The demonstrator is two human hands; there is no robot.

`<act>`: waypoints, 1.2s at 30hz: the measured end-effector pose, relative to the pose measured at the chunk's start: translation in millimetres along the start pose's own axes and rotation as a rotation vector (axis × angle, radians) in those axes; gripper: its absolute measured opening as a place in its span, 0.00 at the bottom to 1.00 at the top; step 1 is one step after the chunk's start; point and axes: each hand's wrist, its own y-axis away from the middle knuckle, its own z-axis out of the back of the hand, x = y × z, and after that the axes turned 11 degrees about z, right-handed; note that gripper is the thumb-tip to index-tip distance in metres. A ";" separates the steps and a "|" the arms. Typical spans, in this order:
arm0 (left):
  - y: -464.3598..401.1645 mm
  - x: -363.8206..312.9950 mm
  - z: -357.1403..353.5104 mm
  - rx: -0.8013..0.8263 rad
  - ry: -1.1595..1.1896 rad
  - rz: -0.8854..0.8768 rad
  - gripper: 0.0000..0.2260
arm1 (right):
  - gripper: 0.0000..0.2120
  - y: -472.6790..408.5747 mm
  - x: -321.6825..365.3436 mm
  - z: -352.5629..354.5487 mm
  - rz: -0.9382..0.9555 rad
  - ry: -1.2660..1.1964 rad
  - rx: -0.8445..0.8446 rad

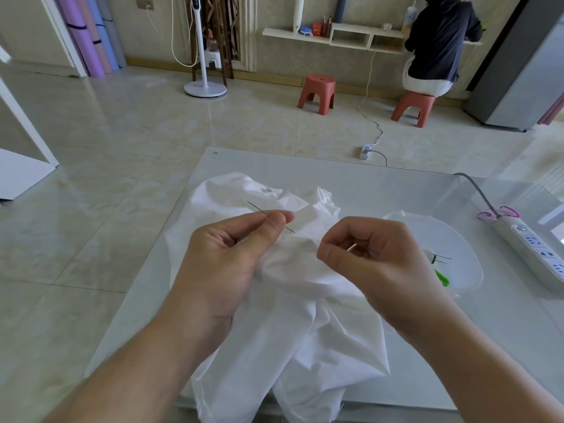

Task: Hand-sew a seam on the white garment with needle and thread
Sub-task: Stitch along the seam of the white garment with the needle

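A person's left hand [225, 257] pinches a needle [270, 216] above a crumpled white garment [293, 303] on a glass table [381, 181]. Their right hand [375, 257] pinches thread [311, 239], fingers curled.

White garment [305, 325]: crumpled plain cloth heaped on the glass tabletop [351, 178], its lower part hanging over the near edge, a small label near the far fold. Needle [259, 210]: thin, metal, slanted, its tip pointing up and away to the left above the cloth. Thread [308, 238]: fine, pale, barely visible, running rightward from the needle's lower end.
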 end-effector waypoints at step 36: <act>-17.6 -3.0 11.9 -0.242 0.016 -0.081 0.04 | 0.16 -0.2 -6.9 19.6 -0.097 -0.808 0.237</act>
